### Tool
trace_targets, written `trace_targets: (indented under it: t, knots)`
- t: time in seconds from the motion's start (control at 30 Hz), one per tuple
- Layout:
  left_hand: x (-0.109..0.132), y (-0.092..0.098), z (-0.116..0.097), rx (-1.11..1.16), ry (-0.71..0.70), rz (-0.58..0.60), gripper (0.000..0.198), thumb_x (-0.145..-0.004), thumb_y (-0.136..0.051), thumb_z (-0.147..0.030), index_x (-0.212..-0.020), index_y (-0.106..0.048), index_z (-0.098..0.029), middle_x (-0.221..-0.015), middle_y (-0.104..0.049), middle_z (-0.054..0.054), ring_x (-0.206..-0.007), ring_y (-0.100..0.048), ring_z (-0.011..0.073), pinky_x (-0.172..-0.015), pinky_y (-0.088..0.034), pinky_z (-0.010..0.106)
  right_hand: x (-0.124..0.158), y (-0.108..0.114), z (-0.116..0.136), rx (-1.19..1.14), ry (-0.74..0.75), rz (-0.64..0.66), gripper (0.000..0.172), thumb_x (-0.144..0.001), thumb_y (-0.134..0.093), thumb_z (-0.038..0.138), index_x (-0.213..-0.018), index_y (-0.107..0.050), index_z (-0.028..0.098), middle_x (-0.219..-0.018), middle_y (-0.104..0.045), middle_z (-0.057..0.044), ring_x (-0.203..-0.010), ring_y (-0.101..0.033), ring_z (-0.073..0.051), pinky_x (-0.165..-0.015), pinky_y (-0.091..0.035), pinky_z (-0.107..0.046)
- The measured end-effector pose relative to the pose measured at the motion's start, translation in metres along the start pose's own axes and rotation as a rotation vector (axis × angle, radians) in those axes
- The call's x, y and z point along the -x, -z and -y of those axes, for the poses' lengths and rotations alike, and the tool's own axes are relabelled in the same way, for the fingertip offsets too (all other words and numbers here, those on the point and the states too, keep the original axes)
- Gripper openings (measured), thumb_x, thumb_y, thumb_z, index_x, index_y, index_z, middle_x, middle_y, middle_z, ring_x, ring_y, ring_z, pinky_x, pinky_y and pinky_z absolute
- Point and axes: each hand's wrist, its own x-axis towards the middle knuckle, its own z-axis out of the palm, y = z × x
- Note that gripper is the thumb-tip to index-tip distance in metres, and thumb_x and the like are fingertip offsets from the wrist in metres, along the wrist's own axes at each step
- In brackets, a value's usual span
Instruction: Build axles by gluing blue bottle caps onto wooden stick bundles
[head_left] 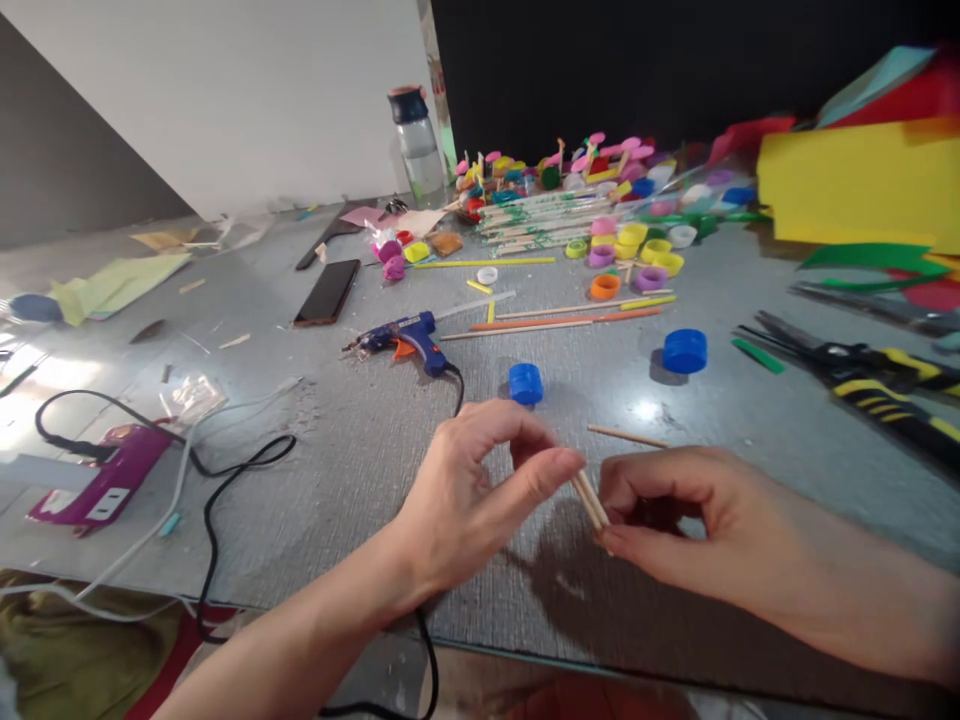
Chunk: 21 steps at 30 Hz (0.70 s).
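Short wooden sticks (pixel 590 500), laid side by side, are pinched between my two hands above the table's near part. My left hand (pixel 480 490) grips their upper end with thumb and fingers. At the lower end, the thumb and fingertips of my right hand (pixel 675 510) are closed on them. Just beyond my left hand sits a blue bottle cap (pixel 526 383). A second blue cap (pixel 685 351) stands farther right. Another thin wooden stick (pixel 627 435) lies on the table behind my right hand, partly hidden by it.
A blue glue gun (pixel 405 338) lies left of centre, its black cord running to the front edge. Black-and-yellow pliers (pixel 862 400) lie at right. A phone (pixel 328 292), a purple power strip (pixel 105 475), a water bottle (pixel 417 145), and a pile of colourful caps (pixel 630 240) surround the work area.
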Motion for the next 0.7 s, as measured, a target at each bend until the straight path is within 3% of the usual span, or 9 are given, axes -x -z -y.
trace_targets:
  t: [0.17,0.33,0.7]
  knots:
    - [-0.002,-0.003,0.000,-0.026,0.004,-0.001,0.024,-0.093,-0.068,-0.024,-0.069,-0.065,-0.019,-0.064,-0.067,-0.003,-0.061,-0.057,0.0106,-0.064,-0.044,0.027,-0.001,0.000,-0.002,0.089,0.007,0.007,0.034,-0.100,-0.059,0.049,-0.079,-0.065,0.023,-0.072,-0.059,0.002,-0.067,-0.051,-0.014,-0.058,-0.039,-0.029]
    - [0.000,-0.003,0.002,0.044,0.092,-0.037,0.026,-0.093,-0.065,-0.026,-0.069,-0.064,-0.019,-0.062,-0.062,-0.004,-0.060,-0.055,0.0099,-0.059,-0.045,0.024,-0.001,0.005,0.003,0.040,-0.050,0.047,0.033,-0.098,-0.061,0.054,-0.088,-0.074,0.025,-0.080,-0.068,-0.001,-0.075,-0.059,-0.018,-0.061,-0.040,-0.030]
    - [0.001,-0.002,0.004,-0.016,0.026,-0.092,0.025,-0.093,-0.065,-0.022,-0.068,-0.062,-0.019,-0.061,-0.058,-0.005,-0.059,-0.051,0.0088,-0.062,-0.044,0.025,-0.002,0.006,-0.007,-0.012,-0.079,-0.028,0.039,-0.093,-0.066,0.057,-0.074,-0.070,0.023,-0.070,-0.058,0.001,-0.066,-0.048,-0.015,-0.055,-0.036,-0.027]
